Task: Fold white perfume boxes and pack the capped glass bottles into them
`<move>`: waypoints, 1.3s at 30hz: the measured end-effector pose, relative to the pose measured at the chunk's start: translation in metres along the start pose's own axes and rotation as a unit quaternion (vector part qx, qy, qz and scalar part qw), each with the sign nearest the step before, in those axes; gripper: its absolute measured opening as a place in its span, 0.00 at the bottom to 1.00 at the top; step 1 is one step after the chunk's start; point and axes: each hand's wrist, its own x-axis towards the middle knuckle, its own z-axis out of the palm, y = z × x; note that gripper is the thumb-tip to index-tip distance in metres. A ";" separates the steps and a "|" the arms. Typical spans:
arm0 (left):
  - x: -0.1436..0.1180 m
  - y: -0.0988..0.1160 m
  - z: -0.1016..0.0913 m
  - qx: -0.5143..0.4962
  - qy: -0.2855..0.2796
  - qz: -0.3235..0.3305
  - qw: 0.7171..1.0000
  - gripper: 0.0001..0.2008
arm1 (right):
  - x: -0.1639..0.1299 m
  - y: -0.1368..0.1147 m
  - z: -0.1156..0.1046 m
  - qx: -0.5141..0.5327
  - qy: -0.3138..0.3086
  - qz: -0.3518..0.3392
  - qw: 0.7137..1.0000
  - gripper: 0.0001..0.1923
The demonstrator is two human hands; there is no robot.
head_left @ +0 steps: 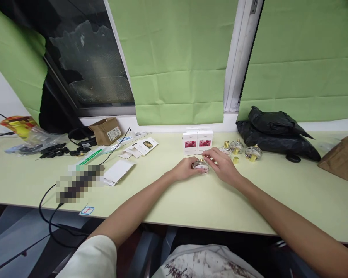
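Observation:
A round clear glass perfume bottle (201, 166) with a gold neck stands on the table in front of me. My left hand (187, 168) is closed round its left side. My right hand (222, 165) has its thumb and fingers pinched together at the bottle's top; what sits between those fingertips is too small to make out. Just behind the bottle are white boxes with pink flower pictures (197, 143). To the right of my right hand, more perfume bottles (253, 153) stand near a loose gold cap (236, 160).
Black plastic bags (274, 133) lie at the back right, beside a brown paper package (343, 158). Flattened white cartons (119, 171), an open cardboard box (106, 131), black clips (55, 150) and a black cable (48, 218) are on the left. Green curtains (176, 61) hang behind the table (162, 204).

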 end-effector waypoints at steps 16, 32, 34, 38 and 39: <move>0.001 0.000 0.000 0.007 -0.011 0.022 1.000 0.28 | 0.000 0.017 0.016 0.043 0.013 -0.027 0.999 0.12; 0.000 0.005 0.000 -0.015 -0.003 0.021 1.000 0.29 | 0.000 0.025 0.019 0.139 -0.003 0.017 0.990 0.12; 0.000 0.004 0.000 -0.013 -0.001 0.017 1.000 0.29 | 0.000 0.026 0.019 0.147 -0.002 0.017 0.989 0.12; 0.000 0.003 0.000 -0.011 -0.005 0.014 1.000 0.28 | 0.001 0.030 0.021 0.163 0.006 0.016 0.986 0.12; 0.000 0.003 0.000 -0.011 -0.007 0.015 1.000 0.27 | 0.001 0.031 0.022 0.168 0.006 0.016 0.986 0.12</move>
